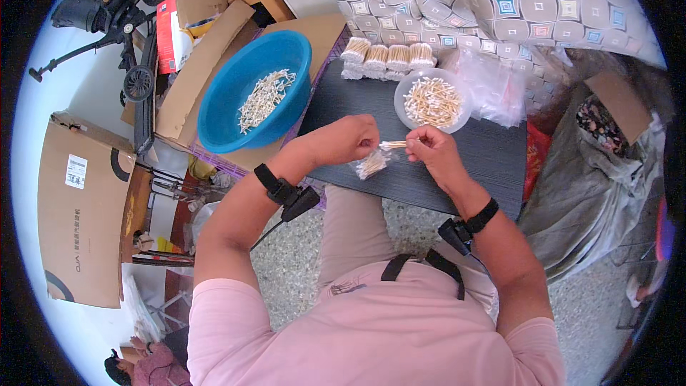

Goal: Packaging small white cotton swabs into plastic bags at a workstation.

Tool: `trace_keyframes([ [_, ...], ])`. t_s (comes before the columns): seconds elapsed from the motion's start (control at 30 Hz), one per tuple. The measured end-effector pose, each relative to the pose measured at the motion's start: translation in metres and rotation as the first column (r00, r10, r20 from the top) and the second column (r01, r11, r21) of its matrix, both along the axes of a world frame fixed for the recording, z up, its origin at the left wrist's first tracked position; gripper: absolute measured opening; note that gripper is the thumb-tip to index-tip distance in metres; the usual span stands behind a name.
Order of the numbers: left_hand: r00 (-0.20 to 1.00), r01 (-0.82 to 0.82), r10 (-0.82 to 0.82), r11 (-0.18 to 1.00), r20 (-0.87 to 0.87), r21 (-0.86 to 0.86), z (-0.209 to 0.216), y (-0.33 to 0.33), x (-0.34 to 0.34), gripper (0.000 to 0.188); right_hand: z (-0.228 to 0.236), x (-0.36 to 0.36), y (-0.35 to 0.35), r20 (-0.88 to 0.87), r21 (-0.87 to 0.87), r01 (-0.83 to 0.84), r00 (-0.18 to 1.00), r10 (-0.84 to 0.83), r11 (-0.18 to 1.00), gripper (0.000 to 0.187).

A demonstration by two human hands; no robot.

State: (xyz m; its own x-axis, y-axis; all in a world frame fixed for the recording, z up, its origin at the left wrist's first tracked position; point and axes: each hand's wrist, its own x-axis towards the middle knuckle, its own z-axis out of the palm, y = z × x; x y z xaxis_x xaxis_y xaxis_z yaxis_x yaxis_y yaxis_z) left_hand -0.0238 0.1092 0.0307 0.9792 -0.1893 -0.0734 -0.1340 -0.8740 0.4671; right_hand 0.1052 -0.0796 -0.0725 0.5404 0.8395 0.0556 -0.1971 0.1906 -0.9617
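My right hand (432,151) pinches a few cotton swabs (394,144) with wooden sticks, their white tips toward my left hand (355,137). The left hand's fingers are curled closed at the top of a small clear plastic bag (373,164) with swabs inside. Its fingertips are partly hidden, but they seem to grip the bag's edge. Both hands are over the near part of a dark table (457,168). Just beyond the right hand stands a round translucent bowl (466,106) heaped with loose swabs (433,102).
Packed bundles of swabs (387,57) are stacked at the table's far edge, beside empty clear bags (493,86). On the left, a blue basin (214,125) holds more white-tipped pieces, standing on cardboard (175,111). A grey cloth (593,186) hangs at right. Another person (153,364) is at lower left.
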Motion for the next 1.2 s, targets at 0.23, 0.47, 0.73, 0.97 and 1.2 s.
trace_keyframes([
  [0.23, 0.998, -0.043, 0.044, 0.999, 0.044, -0.029, -0.001, -0.001, -0.001, 0.006, 0.003, 0.004, -0.003, 0.163, -0.022, -0.013, 0.987, 0.017, 1.0, 0.007],
  [0.47, 0.997, -0.012, 0.014, 0.999, 0.071, -0.034, 0.005, -0.005, -0.003, 0.006, 0.036, -0.004, -0.011, 0.709, -0.04, 0.115, 0.703, -0.053, 0.993, 0.012],
  [0.73, 0.996, -0.018, 0.022, 0.999, 0.089, -0.047, 0.007, -0.012, -0.007, 0.006, 0.048, -0.008, -0.012, 0.824, 0.086, -0.094, 0.566, -0.018, 0.992, 0.011],
  [0.97, 0.996, 0.031, -0.024, 0.997, 0.091, -0.072, 0.016, -0.018, -0.007, 0.008, 0.051, -0.009, -0.012, 0.84, 0.053, -0.123, 0.542, 0.022, 0.991, 0.011],
  [1.2, 0.992, -0.011, 0.021, 0.996, 0.123, -0.083, 0.017, -0.017, -0.007, 0.009, 0.057, -0.017, -0.013, 0.77, -0.062, -0.024, 0.635, 0.063, 0.998, 0.028],
])
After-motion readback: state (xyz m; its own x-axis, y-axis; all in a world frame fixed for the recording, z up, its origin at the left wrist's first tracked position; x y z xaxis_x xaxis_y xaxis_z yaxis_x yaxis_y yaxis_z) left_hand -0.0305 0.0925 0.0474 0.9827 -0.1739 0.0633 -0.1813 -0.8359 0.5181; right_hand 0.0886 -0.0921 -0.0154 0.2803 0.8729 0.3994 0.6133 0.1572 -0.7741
